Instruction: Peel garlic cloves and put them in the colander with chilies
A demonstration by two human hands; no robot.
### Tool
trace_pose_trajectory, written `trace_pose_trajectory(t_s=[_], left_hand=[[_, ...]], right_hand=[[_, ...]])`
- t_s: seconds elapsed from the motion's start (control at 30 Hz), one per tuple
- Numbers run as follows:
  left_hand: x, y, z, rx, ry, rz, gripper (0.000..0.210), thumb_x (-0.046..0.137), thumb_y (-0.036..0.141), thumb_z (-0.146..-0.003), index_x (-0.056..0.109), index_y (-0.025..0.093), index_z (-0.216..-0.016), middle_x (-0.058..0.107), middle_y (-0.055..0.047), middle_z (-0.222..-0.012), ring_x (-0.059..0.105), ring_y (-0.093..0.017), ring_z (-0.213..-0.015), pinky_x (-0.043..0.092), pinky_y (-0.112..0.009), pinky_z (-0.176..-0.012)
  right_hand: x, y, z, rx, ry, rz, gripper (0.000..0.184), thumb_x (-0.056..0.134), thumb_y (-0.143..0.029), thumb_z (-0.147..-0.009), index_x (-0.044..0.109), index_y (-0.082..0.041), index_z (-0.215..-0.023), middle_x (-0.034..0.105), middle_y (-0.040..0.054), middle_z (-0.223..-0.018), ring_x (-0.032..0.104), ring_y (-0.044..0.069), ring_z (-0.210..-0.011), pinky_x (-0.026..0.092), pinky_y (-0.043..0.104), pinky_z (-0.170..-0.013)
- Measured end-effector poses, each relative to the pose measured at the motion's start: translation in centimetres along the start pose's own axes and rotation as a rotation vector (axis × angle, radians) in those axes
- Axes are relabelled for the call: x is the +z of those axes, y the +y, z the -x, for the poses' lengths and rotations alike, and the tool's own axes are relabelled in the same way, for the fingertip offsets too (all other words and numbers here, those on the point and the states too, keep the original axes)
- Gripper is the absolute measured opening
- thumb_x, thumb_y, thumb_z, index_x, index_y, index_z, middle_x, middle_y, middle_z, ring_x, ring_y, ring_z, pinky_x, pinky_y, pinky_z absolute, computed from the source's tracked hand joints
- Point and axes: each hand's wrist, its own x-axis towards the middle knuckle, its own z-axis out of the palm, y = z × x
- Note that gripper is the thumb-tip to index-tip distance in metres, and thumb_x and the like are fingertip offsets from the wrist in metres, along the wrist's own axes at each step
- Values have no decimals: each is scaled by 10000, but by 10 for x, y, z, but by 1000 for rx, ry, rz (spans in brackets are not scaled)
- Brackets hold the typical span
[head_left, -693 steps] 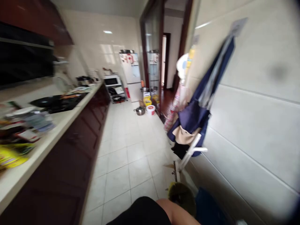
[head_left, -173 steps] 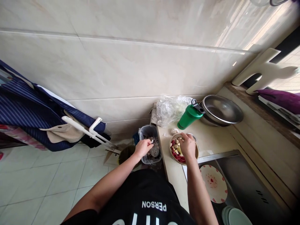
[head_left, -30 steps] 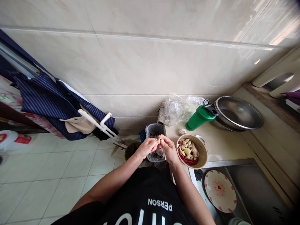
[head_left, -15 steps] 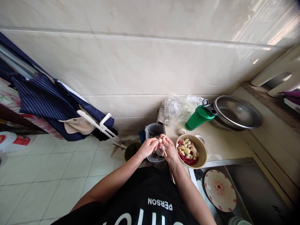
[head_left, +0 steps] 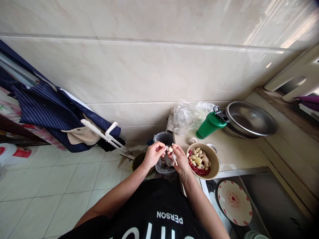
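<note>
Over the lined bin (head_left: 162, 136), my left hand (head_left: 154, 155) pinches a small whitish bit of garlic skin (head_left: 166, 148) between thumb and fingers. Close beside it, my right hand (head_left: 181, 160) is closed around garlic, with a pale clove (head_left: 170, 149) at its fingertips. Part of a garlic bulb with a stem (head_left: 174, 160) shows below those fingers; the palm hides the rest. To the right of this hand stands a beige basket (head_left: 214, 162) holding peeled garlic cloves (head_left: 196, 152), ginger (head_left: 205, 159) and dried red chillies (head_left: 200, 171).
A garlic bulb (head_left: 192, 140) lies on the counter (head_left: 231, 156) behind the basket, near a green shaker bottle (head_left: 210, 125), crumpled plastic bags (head_left: 186, 118) and metal bowls (head_left: 251, 119). A patterned plate (head_left: 234, 203) sits in the sink area. White hooks (head_left: 99, 132) and striped cloth hang left.
My left hand has drawn slightly left, away from my right hand, with the bit of skin in its fingertips. The clove in my right hand is more exposed.
</note>
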Motion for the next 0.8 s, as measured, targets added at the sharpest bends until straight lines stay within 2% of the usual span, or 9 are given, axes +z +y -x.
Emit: trace_pose_trajectory(t_s=[0.17,0.27,0.37,0.47,0.63,0.73,0.8], left_hand=[[1,0,0,-31,0,21,234,564,374,-823,593,143,-799,578,-33,-790,569,-116,-626,483,-230,-569],[4,-2,0,27,-18,16,238,634,363,-777,612,149,-879,567,-51,-911,584,-128,-722,494,-236,-628],[5,-3,1,95,-18,-54,201,652,328,-773,640,151,-869,574,-44,-861,568,-132,-752,480,-245,-702],[4,-2,2,116,1,-87,169,633,315,-793,662,152,-828,588,-43,-813,564,-139,-741,470,-246,-697],[-3,1,2,198,54,-112,113,615,256,-811,672,162,-838,601,-56,-853,574,-151,-779,473,-250,-701],[-6,6,1,259,53,-183,85,615,217,-811,671,169,-852,600,-55,-866,574,-147,-776,471,-244,-681],[-8,10,1,295,43,-258,74,620,189,-803,675,172,-850,600,-51,-863,574,-142,-763,467,-242,-672]], right_hand=[[1,-2,2,-81,-35,45,278,633,-433,-748,458,-233,-830,565,-35,-683,508,117,-533,420,233,-503],[2,-2,4,-153,-30,97,254,633,-394,-763,458,-237,-859,543,-48,-707,488,97,-531,416,218,-509],[5,-2,6,-196,-32,138,240,643,-362,-761,462,-237,-857,509,-57,-729,466,82,-539,397,199,-496],[8,-3,7,-168,-18,131,225,611,-369,-772,442,-245,-852,518,-55,-713,474,96,-527,391,209,-475],[5,-1,5,-84,46,33,240,571,-339,-761,461,-248,-954,528,-58,-630,484,115,-472,363,219,-440],[-1,-1,4,-79,75,41,123,548,-282,-749,508,-216,-845,521,-55,-591,452,99,-452,357,214,-443],[-4,-4,5,-98,37,98,62,542,-256,-752,515,-205,-773,512,-55,-565,447,93,-453,353,208,-448]])
